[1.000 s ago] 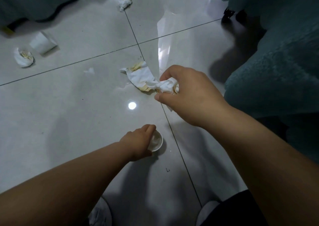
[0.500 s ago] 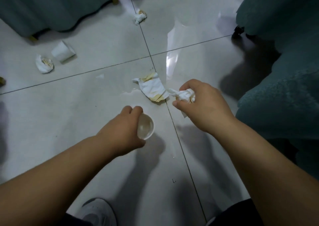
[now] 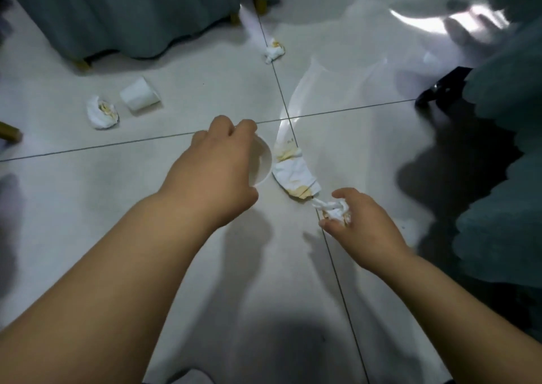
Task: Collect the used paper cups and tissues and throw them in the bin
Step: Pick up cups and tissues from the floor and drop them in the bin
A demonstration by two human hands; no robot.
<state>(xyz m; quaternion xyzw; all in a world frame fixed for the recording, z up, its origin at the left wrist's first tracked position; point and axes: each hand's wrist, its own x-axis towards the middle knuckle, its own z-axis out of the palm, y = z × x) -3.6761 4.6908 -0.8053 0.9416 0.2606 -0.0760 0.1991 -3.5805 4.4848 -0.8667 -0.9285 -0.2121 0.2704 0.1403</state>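
Gripping a white paper cup (image 3: 262, 163) (no print visible) in left hand (image 3: 217, 166), right hand (image 3: 363, 222) clutching stained tissue (image 3: 296, 175).

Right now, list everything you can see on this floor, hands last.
held cup: 1, white, in left grip, off the floor
fallen cup: 1, white, on its side, far left
stained tissue: 1, white and yellow, trailing from right grip
wads: 2, white and yellow, one beside fallen cup, other far centre
floor: pale glossy tiles
drapes: grey-green, far edge and right
left hand: closed on held cup
right hand: pinching stained tissue
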